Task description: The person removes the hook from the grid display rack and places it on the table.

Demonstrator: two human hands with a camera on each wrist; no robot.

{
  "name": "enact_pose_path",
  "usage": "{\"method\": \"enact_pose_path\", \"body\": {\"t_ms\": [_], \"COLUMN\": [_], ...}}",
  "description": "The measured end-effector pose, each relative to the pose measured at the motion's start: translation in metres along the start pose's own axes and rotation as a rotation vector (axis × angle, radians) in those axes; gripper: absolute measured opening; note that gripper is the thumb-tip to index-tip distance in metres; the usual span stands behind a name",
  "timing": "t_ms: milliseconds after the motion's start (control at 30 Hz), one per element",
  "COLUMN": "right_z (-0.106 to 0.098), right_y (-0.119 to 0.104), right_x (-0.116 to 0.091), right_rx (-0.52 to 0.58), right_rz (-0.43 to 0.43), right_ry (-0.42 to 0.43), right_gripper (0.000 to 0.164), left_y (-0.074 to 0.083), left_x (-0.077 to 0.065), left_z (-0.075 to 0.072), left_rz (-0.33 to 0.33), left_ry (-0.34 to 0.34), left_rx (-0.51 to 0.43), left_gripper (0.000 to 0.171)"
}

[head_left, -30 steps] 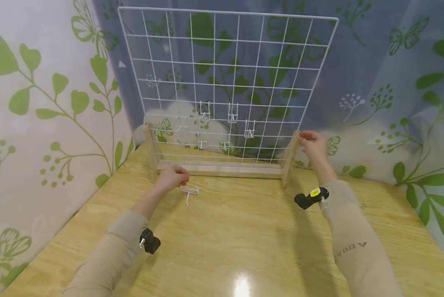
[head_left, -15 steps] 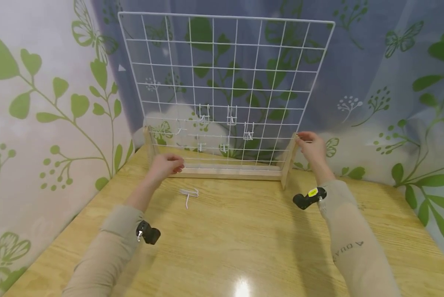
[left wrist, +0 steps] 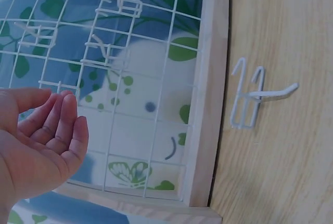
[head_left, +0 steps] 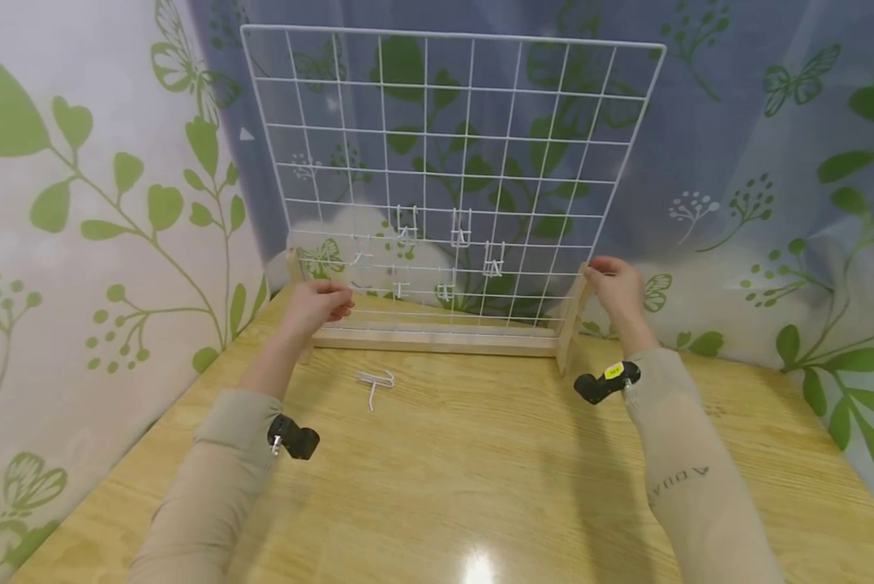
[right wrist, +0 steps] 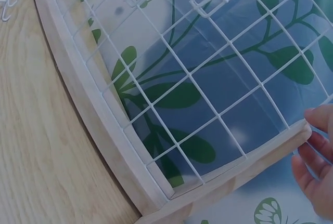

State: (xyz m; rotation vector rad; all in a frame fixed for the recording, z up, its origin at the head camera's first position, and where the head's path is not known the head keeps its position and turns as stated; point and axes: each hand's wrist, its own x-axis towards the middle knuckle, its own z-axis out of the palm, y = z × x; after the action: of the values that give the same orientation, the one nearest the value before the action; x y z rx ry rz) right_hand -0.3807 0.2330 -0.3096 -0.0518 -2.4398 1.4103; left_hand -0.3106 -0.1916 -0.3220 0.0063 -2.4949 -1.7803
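A white wire grid panel (head_left: 447, 154) stands upright in a wooden stand (head_left: 437, 341). Several white wire hooks (head_left: 460, 230) hang on its lower middle. My left hand (head_left: 318, 310) hovers before the panel's lower left, fingers loosely curled. In the left wrist view that hand (left wrist: 44, 143) shows nothing between thumb and fingers, its fingertips overlapping a hung hook. My right hand (head_left: 617, 292) pinches the top end of the stand's right post (head_left: 574, 316); the right wrist view shows thumb and fingers (right wrist: 315, 159) on either side of the wood (right wrist: 260, 169).
One loose white hook (head_left: 374, 381) lies on the wooden table (head_left: 437, 470) in front of the stand, its prong pointing toward the viewer. A leaf-patterned curtain (head_left: 758, 203) hangs close behind the panel and along the left side.
My left hand has risen from beside the loose hook and moved left and back toward the panel's lower left. The right hand stays at the post; the hook lies where it was.
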Motion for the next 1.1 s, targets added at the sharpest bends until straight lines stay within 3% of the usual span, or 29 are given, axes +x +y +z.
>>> {"method": "enact_pose_path", "body": {"t_ms": [333, 633, 800, 1100], "right_z": [0.004, 0.008, 0.007, 0.006], "right_y": [0.001, 0.004, 0.003, 0.004], "right_x": [0.005, 0.001, -0.002, -0.001], "right_rx": [-0.023, 0.001, 0.031, 0.049], "right_rz": [-0.001, -0.01, 0.038, 0.046], "right_ry": [0.02, 0.075, 0.061, 0.07], "right_gripper": [0.035, 0.034, 0.035, 0.034], "left_y": [0.012, 0.018, 0.018, 0.024], "left_x": [0.005, 0.008, 0.01, 0.014], "left_z": [-0.005, -0.005, -0.006, -0.007], "left_rz": [0.001, 0.003, 0.006, 0.033], "left_ry": [0.069, 0.064, 0.071, 0.097], "left_rx": [-0.115, -0.143, -0.141, -0.206], "left_gripper": [0.03, 0.035, 0.036, 0.035]}}
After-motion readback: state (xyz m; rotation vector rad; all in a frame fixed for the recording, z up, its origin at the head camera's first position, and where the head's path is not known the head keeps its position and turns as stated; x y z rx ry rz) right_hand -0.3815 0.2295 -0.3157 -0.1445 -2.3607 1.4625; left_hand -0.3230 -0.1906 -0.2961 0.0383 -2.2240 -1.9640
